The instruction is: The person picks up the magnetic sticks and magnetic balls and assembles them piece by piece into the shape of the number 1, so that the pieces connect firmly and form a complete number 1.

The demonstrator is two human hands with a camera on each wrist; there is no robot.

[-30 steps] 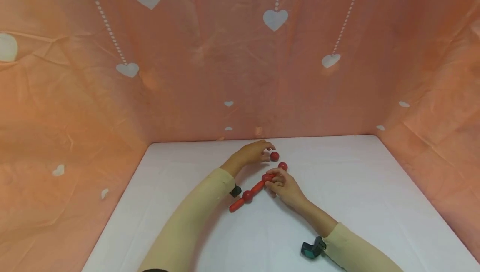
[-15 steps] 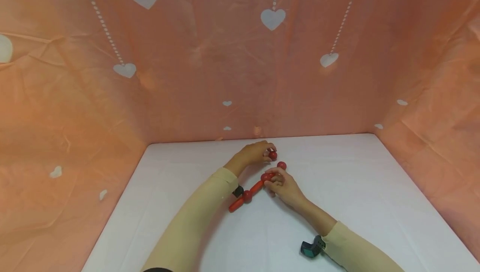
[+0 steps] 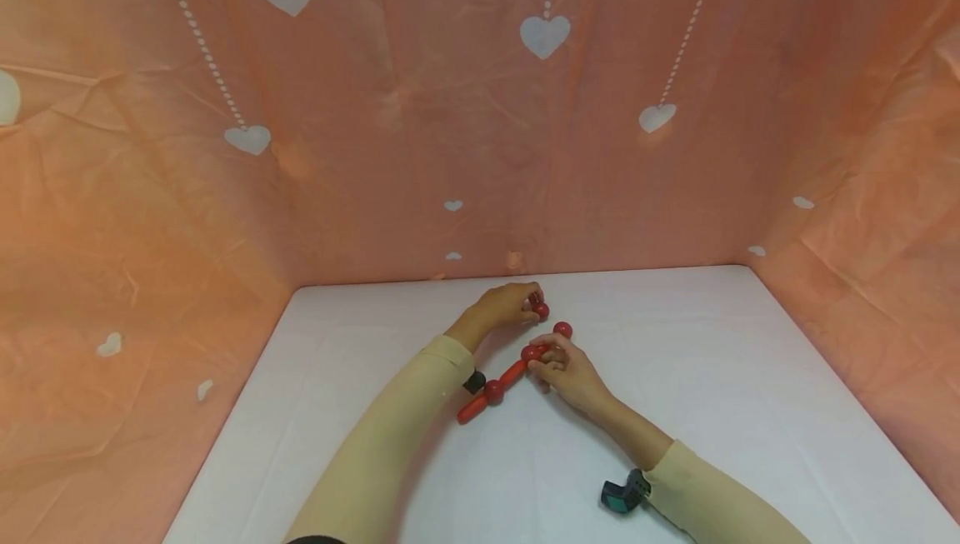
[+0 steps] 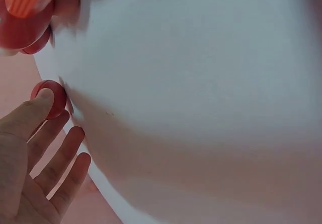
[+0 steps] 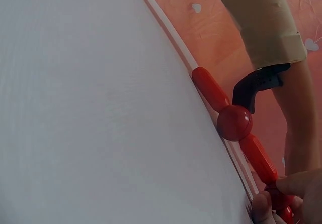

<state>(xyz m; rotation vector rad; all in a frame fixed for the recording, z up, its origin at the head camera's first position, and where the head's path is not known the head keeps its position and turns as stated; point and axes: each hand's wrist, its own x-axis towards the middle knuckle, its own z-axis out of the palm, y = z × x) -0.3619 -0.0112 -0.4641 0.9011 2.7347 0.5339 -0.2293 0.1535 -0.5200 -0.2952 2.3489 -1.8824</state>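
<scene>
Near the table's far edge my left hand [image 3: 504,306] pinches a loose red ball [image 3: 542,311]. In the left wrist view the thumb presses the ball's near side, and the other fingers are spread. My right hand [image 3: 576,376] grips a middle ball [image 3: 530,353] of a red chain of balls and ridged rods lying diagonally on the table. Toward me the chain has a rod [image 3: 513,374], another ball [image 3: 493,392] and an end rod [image 3: 472,410]. Its far end ball [image 3: 562,329] sits just beyond my right fingers, which partly cover the rod there.
The white table [image 3: 720,377] is bounded by an orange cloth backdrop [image 3: 420,136] with pale hearts, behind and on both sides. Black wrist devices show by both sleeves, the right one [image 3: 624,494] at the front right. The left forearm passes beside the chain's near end.
The left thumb and fingers have closed on the loose ball, which has shifted slightly left. The right hand keeps its hold, and the chain stays put.
</scene>
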